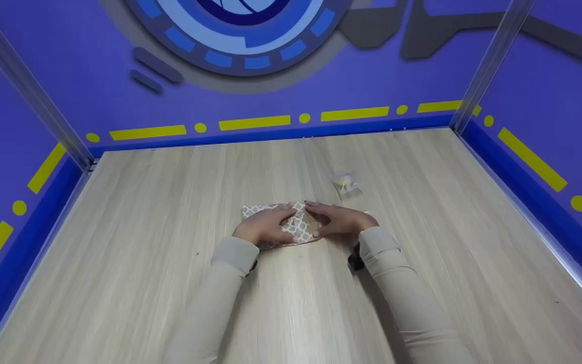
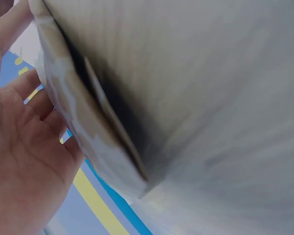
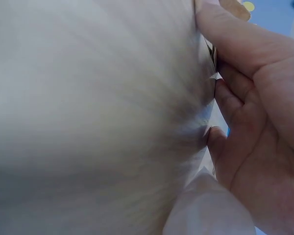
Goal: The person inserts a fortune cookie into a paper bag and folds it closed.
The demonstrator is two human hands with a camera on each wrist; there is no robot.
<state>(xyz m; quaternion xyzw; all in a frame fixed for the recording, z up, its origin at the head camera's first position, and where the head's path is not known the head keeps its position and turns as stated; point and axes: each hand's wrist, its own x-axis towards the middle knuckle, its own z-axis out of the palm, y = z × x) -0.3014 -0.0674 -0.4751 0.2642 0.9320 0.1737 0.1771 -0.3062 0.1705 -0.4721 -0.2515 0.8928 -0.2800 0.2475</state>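
Observation:
A low cardboard box (image 1: 298, 226) with a white lattice pattern on tan lies on the wooden table, between both hands. My left hand (image 1: 265, 225) holds its left part, thumb towards the near edge and fingers spread over the top. In the left wrist view the box's side (image 2: 95, 132) shows a dark slit between cardboard layers. The right hand (image 1: 341, 220) grips the right end, with fingertips at the far corner and the thumb nearer me. From the right wrist, that thumb (image 3: 235, 36) lies along the edge, and most of the box is hidden.
Beyond the right hand lies a small clear plastic packet (image 1: 346, 185) with something pale in it. Translucent plastic (image 3: 210, 208) also shows low in the right wrist view. Blue panels (image 1: 250, 106) with yellow marks border the wooden table (image 1: 159, 202) at the back and sides.

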